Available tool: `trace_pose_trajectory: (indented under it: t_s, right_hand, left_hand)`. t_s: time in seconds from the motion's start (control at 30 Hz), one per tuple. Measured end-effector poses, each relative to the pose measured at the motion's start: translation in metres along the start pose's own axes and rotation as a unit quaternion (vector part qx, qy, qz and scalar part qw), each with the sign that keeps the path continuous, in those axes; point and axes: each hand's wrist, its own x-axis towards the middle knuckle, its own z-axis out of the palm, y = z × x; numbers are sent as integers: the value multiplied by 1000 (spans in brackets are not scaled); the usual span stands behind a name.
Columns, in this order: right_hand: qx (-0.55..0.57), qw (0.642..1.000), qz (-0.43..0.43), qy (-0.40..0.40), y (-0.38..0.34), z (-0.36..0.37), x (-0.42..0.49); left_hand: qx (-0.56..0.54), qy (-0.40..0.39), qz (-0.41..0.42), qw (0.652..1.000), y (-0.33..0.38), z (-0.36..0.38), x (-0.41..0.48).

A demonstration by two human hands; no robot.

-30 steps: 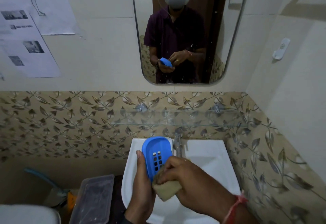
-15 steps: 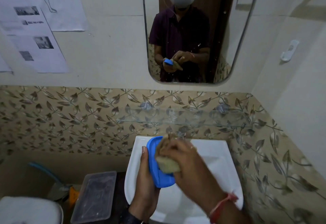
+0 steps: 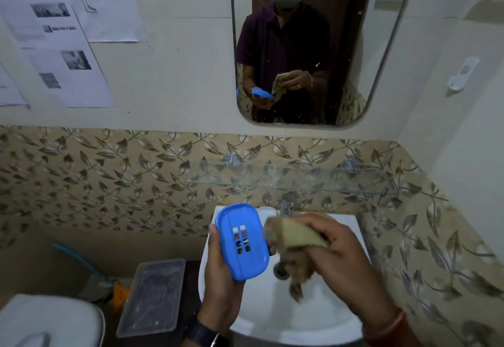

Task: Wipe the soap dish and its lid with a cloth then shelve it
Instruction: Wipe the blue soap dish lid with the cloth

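My left hand holds the blue soap dish over the left side of the white wash basin. My thumb lies along the dish's left rim and the rest of my fingers wrap round from behind. Only a tip shows at its right edge. The dish stands tilted, its far end raised toward the wall and its slotted face turned up at me.

My right hand is clenched round a bunched brownish cloth just to the right of the dish. One wad of the cloth sticks out past my knuckles toward the dish's right rim. It is very close, but that hand is blurred and I cannot tell whether cloth and dish touch. A loose tail of the cloth hangs below my hand, over the drain.

The tap rises behind the basin. Above it a glass shelf runs along the leaf-patterned tiles.

The mirror higher up shows both my hands, one with the dish and one with the cloth. Printed sheets are stuck to the wall on the left, and a white hook sits on the right wall.

Down to the left of the basin lies a clear plastic container. The white lid of a toilet cistern fills the corner.
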Motion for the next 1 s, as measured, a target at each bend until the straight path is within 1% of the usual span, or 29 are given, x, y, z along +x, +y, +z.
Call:
trace_pose_trajectory:
  t_s: [0.03, 0.07, 0.13, 0.2, 0.3, 0.37, 0.47, 0.57, 0.63, 0.7, 0.77, 0.83, 0.9, 1.0]
  right_hand:
    - [27, 998, 3, 60, 7, 5, 1]
    - [56, 993, 12, 101, 14, 11, 3]
    - [102, 984, 36, 140, 26, 22, 10]
    - [93, 985, 45, 137, 31, 32, 15]
    - [117, 989, 50, 82, 34, 50, 9]
    - [129, 988, 51, 70, 35, 55, 0]
    - [140, 985, 71, 69, 39, 57, -14]
    - [94, 990, 82, 72, 45, 60, -32]
    - [95, 986, 114, 74, 50, 61, -41]
    - [131, 976, 156, 72, 51, 62, -47]
    - [153, 968, 175, 92, 48, 65, -52]
    - [168, 962, 177, 123, 45, 66, -53]
    - [200, 947, 195, 157, 41, 67, -52]
    - [199, 941, 201, 185, 41, 68, -47]
  left_hand:
    - [9, -6, 5, 1000, 0, -1, 0]
    - [18, -10, 5, 1000, 1, -1, -1]
    - [41, -11, 7, 999, -2, 2, -3]
    - [71, -9, 25, 997, -5, 4, -2]
    - [107, -1, 56, 993, -7, 5, 0]
    - [119, 17, 58, 991, -6, 4, 2]
    - [111, 48, 71, 990, -6, 4, 5]
    - [89, 68, 93, 989, -4, 1, 7]
    - [75, 74, 94, 990, -3, 0, 11]
    - [62, 85, 94, 990, -4, 1, 13]
    - [39, 100, 98, 989, -6, 4, 15]
    - [22, 115, 101, 988, -11, 9, 15]
    - [23, 122, 106, 987, -18, 16, 15]
    - [3, 123, 118, 985, -29, 23, 9]
